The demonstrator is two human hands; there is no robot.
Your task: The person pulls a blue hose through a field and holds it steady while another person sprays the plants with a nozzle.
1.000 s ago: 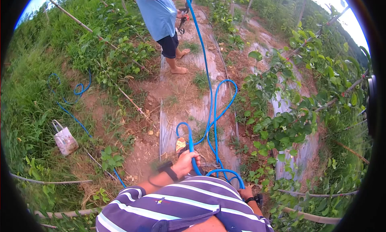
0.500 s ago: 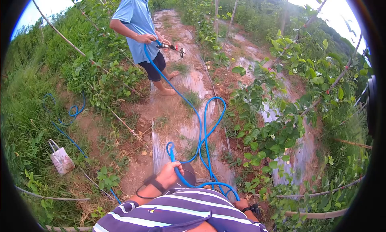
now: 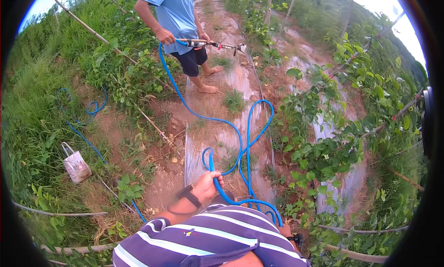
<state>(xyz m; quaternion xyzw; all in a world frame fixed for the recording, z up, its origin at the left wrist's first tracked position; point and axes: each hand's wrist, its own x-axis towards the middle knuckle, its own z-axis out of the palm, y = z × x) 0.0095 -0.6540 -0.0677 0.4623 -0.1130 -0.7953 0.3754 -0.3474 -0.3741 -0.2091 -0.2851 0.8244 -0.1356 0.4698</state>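
A blue hose (image 3: 269,205) runs across in front of my striped shirt, between my two hands. My left hand (image 3: 206,186), with a dark band at the wrist, is closed around it, and a short loop rises above the fist. At the lower right, my right hand (image 3: 285,230) grips the hose close to my side; the shirt partly hides its fingers. Beyond my hands the hose crosses itself in a long loop on the ground. From there it leads to a spray wand (image 3: 210,44) held by a person in a blue shirt (image 3: 178,26).
Plastic ground sheeting (image 3: 222,137) covers the path. A pale bag (image 3: 77,166) lies in the grass at left, near more blue hose (image 3: 86,142). Leafy vines (image 3: 319,160) and slanting poles (image 3: 88,28) line both sides. A thin pipe (image 3: 261,89) runs along the path.
The view has tilted down and shifted left. The person ahead has brought the spray wand to nearly level, pointing right. Both my hands keep hold of the hose.
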